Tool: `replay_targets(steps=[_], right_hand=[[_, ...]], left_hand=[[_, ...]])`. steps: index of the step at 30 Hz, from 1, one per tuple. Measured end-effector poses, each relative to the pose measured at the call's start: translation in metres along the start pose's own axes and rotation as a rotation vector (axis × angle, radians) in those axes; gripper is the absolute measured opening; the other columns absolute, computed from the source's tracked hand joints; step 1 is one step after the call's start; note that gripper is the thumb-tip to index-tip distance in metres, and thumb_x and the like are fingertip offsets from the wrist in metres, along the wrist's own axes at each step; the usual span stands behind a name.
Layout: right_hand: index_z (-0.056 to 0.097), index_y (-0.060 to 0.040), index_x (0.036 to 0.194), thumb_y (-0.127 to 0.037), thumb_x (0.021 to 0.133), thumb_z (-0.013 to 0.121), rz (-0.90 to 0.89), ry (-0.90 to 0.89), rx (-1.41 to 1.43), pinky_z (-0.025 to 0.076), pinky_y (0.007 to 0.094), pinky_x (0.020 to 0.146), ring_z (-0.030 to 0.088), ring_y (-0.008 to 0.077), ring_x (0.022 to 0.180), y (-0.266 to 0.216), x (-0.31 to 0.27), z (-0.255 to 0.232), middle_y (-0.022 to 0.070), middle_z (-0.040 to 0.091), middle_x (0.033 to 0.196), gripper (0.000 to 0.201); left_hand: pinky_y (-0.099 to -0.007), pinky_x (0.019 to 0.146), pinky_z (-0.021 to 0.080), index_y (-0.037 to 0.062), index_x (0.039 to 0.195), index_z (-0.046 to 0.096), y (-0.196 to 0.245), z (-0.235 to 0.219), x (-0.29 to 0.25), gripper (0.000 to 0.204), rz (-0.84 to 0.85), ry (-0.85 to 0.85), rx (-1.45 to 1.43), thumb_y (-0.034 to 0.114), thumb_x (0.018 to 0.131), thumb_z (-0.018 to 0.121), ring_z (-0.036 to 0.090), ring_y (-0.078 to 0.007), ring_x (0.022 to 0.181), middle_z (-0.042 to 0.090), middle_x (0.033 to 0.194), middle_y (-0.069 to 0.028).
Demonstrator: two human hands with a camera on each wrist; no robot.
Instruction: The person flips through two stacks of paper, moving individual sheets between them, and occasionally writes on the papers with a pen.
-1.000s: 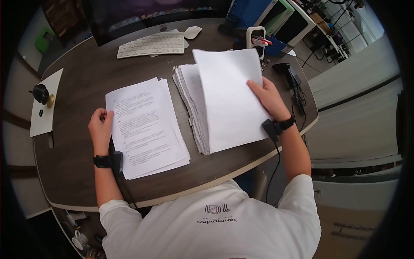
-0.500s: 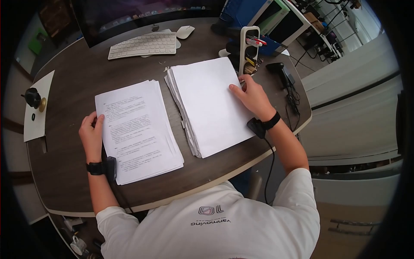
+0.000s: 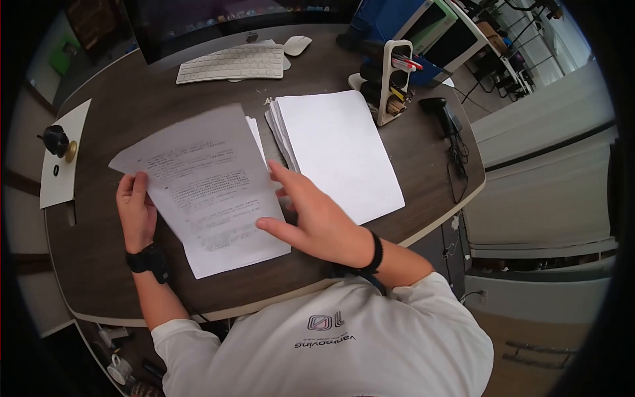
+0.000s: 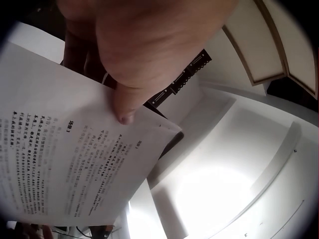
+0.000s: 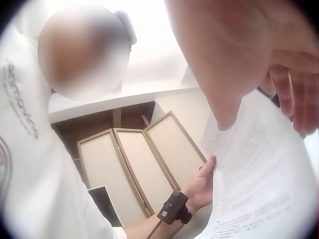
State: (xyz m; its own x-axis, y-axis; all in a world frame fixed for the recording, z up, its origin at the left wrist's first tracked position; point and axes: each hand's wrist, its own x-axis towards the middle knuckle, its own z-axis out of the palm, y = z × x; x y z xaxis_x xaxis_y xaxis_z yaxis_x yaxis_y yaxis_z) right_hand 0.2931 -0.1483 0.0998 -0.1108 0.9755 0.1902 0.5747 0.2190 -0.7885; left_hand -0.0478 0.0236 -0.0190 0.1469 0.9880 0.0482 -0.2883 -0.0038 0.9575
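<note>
Left hand pinches the left edge of the printed paper, thumb on the print; right hand has thumb and fingers spread at the paper's right edge, contact can't tell. Paper is left of the desk's middle toward the near edge, far-left corner tilted up, more sheets showing at its right; can't tell if one page or several are lifted. Handling, my judgement: keep the pinch light, support the right side flat, check for doubled pages, don't drag the under-sheets askew. Dark wood-look desk, pale rim. Blank-topped stack right of middle; monitor, keyboard, mouse toward far edge; pen holder toward far-right corner; corded black device along right edge; white board over left edge. Folding screen behind, right wrist view.
</note>
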Motion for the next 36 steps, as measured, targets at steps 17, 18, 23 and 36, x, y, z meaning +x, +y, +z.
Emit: replay_targets(steps=[17, 18, 23, 36], right_hand=[[0.067, -0.0037, 0.119, -0.022, 0.113, 0.061, 0.305, 0.633, 0.601, 0.051, 0.0202, 0.085, 0.063, 0.0031, 0.095, 0.067, -0.031, -0.115, -0.0014, 0.072, 0.108, 0.02], [0.066, -0.0021, 0.119, -0.022, 0.113, 0.06, 0.346, 0.674, 0.593, 0.051, 0.0206, 0.086, 0.064, 0.0046, 0.094, 0.078, -0.034, -0.13, -0.0001, 0.072, 0.108, 0.021], [0.065, 0.0, 0.119, -0.021, 0.113, 0.06, 0.43, 0.598, 0.513, 0.052, 0.021, 0.083, 0.065, 0.0053, 0.093, 0.111, -0.033, -0.159, 0.0009, 0.072, 0.108, 0.023], [0.068, -0.0007, 0.117, -0.023, 0.111, 0.063, 0.512, 0.407, 0.241, 0.049, 0.0228, 0.074, 0.06, 0.0053, 0.081, 0.154, -0.017, -0.15, -0.0002, 0.07, 0.094, 0.023]], left_hand=[[-0.0343, 0.086, 0.054, -0.0017, 0.129, 0.073, 0.014, 0.042, -0.009, 0.039, 0.154, 0.237, 1.054, 0.022, 0.098, 0.078, 0.066, -0.0191, 0.095, 0.069, 0.103, -0.0077], [-0.0374, 0.088, 0.054, -0.0001, 0.128, 0.073, 0.008, 0.038, -0.007, 0.041, 0.172, 0.226, 1.092, 0.023, 0.095, 0.08, 0.065, -0.0223, 0.099, 0.069, 0.105, -0.0094], [-0.0428, 0.092, 0.052, 0.0015, 0.12, 0.074, 0.004, 0.049, -0.005, 0.036, 0.206, 0.151, 1.221, 0.024, 0.092, 0.082, 0.064, -0.027, 0.105, 0.069, 0.107, -0.0109], [-0.0328, 0.071, 0.05, -0.0037, 0.098, 0.067, -0.007, 0.038, 0.002, 0.02, 0.175, 0.123, 0.984, 0.015, 0.098, 0.074, 0.056, -0.0174, 0.075, 0.062, 0.089, -0.0075]])
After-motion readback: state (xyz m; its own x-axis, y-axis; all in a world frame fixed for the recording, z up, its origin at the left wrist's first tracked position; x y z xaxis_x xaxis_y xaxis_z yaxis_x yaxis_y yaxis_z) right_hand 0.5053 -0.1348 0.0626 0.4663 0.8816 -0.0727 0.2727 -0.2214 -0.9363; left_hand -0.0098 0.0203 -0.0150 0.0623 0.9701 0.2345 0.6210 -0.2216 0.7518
